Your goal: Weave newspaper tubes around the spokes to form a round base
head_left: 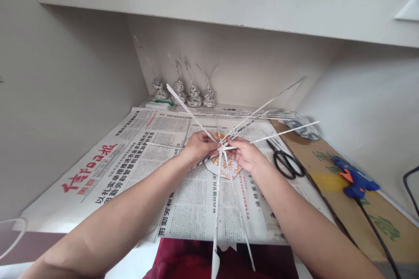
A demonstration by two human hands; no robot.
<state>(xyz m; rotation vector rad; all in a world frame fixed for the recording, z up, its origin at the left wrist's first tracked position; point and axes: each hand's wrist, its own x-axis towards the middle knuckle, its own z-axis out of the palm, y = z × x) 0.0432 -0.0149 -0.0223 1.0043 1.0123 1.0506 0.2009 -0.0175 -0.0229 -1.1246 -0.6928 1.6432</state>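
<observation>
Bare forearms (121, 213) stretch in closest to my remote view, leading to the star of paper sticks (221, 148) that I have held up above the newspaper (190, 209). I have the left hand (199, 148) pinching just left of where they cross, and the right hand (245, 152) pinching just right of it. I judge the step to be setting that crossing; the next move calls for a firm pinch there while one stick is guided round. Below it shows a white card (222, 169) with orange marks; whether it touches the sticks, I cannot tell. Farther right lie black scissors (284, 161) and, on cardboard (340, 213), a blue glue gun (355, 178); four woven paper pieces (194, 97) stand behind.
</observation>
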